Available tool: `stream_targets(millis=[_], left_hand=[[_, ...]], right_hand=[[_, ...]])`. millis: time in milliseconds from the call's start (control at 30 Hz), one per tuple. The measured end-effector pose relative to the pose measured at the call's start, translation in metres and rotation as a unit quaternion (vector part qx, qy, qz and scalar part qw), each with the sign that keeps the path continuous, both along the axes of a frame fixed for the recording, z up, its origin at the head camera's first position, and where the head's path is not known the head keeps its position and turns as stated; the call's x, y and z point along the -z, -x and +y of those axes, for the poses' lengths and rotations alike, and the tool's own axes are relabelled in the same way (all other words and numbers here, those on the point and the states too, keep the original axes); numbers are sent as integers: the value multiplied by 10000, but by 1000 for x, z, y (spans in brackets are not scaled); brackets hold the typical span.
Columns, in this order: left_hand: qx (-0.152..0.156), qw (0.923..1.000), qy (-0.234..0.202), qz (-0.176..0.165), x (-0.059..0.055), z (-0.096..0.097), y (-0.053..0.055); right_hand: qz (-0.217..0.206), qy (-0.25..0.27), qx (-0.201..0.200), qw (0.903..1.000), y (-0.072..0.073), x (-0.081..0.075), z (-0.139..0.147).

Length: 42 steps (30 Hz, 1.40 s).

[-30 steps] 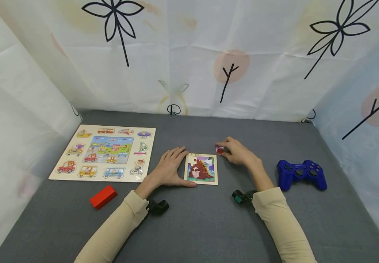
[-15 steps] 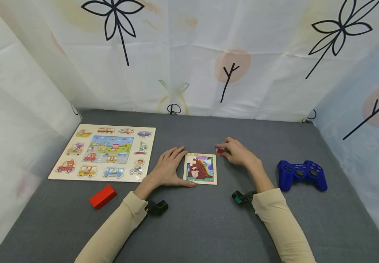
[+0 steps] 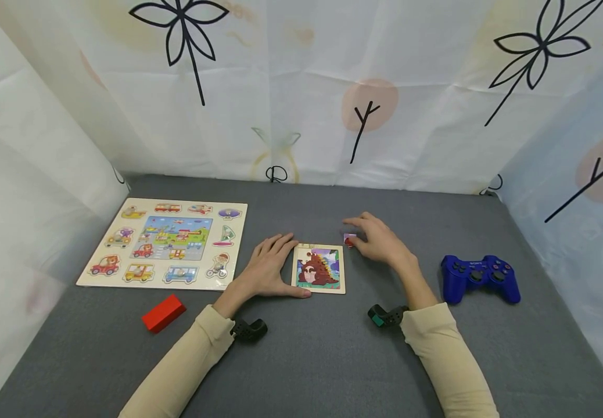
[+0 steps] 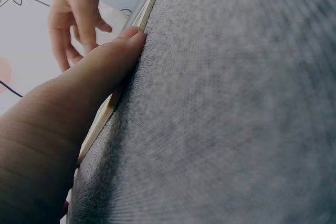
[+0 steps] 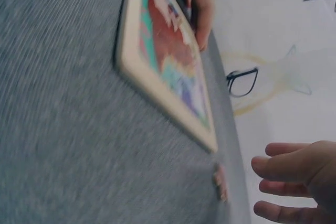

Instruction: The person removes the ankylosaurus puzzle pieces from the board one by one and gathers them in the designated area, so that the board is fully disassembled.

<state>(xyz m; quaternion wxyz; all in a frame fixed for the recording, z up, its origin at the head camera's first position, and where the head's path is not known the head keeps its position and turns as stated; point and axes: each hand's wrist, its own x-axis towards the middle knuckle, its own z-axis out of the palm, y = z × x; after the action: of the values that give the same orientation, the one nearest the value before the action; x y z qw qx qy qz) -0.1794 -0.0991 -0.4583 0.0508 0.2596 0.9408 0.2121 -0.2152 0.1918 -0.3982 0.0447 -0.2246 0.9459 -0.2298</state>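
Observation:
A small square jigsaw puzzle (image 3: 321,270) in a light wooden frame lies flat on the grey table, its picture a brown spiky animal. My left hand (image 3: 266,268) rests at its left side, fingers spread, with the thumb (image 4: 128,38) along the frame's near edge. Just beyond the frame's far right corner lies a small puzzle piece (image 3: 348,237) in pink and red. My right hand (image 3: 382,241) is beside that piece, its fingers (image 5: 286,166) straight and spread with nothing between them; in the right wrist view a gap shows between them and the piece.
A large vehicle puzzle board (image 3: 162,244) lies at the left, with a red block (image 3: 164,313) in front of it. A blue game controller (image 3: 480,278) is at the right. White patterned cloth (image 3: 307,87) walls off the back and sides.
The right hand's fingers have spread and let go of the small puzzle piece, which stays on the table. The left hand and the framed puzzle have hardly moved.

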Motion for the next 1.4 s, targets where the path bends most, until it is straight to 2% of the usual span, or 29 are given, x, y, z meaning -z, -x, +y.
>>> stream_targets(millis=[200, 500, 667, 867, 1000, 1400], left_hand=[[13, 10000, 7, -1, 1, 0, 0], [55, 10000, 12, 42, -2, -1, -1], [53, 10000, 26, 18, -2, 0, 0], [21, 10000, 6, -41, -1, 0, 0], [3, 10000, -5, -37, 0, 0, 0], [12, 10000, 0, -10, 1, 1, -1]], right_hand=[[-68, 423, 18, 9991, -6, -10, -9], [-35, 474, -244, 9986, -10, -22, -28], [-45, 459, -535, 9975, -11, -24, -42], [-384, 446, -698, 9958, -15, -17, -58], [-420, 278, -797, 9955, -17, -9, -65], [-464, -369, -629, 9963, -20, 7, -72]])
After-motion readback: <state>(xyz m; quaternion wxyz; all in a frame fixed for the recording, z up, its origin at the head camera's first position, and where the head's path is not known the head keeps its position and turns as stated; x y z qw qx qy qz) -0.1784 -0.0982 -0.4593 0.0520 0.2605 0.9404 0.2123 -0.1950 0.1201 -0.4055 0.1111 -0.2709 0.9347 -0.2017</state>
